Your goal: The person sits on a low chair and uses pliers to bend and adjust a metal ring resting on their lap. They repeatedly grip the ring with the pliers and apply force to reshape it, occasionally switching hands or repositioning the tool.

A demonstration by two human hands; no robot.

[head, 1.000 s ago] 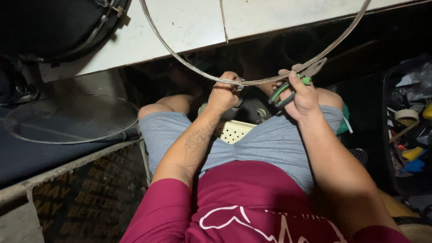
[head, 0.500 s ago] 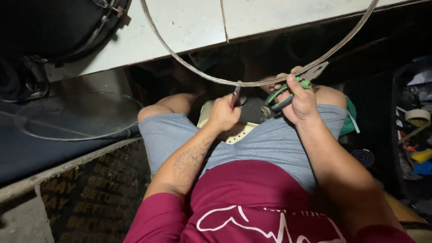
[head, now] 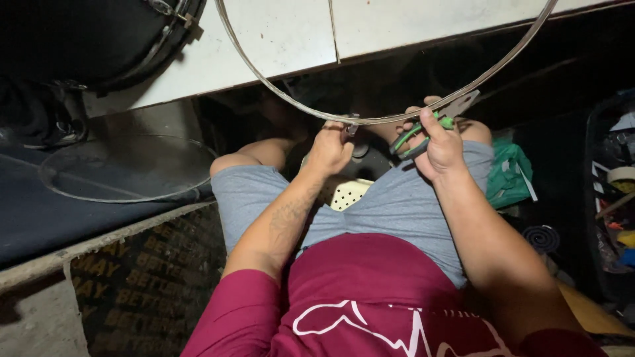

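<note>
Metal hoop (head: 370,119) over lap, white tiled ledge (head: 297,39), dim floor.

Open space is seen between the knees; passage upward is barred by the metal hoop (head: 291,99) and tiled ledge (head: 397,23).

Metal hoop (head: 390,119) at 12 o'clock above lap; left hand (head: 329,149) on it at 11, right hand (head: 440,142) with pliers (head: 423,130) at 1. Wire guard (head: 129,167) at 9, bin (head: 612,198) at 3.
</note>
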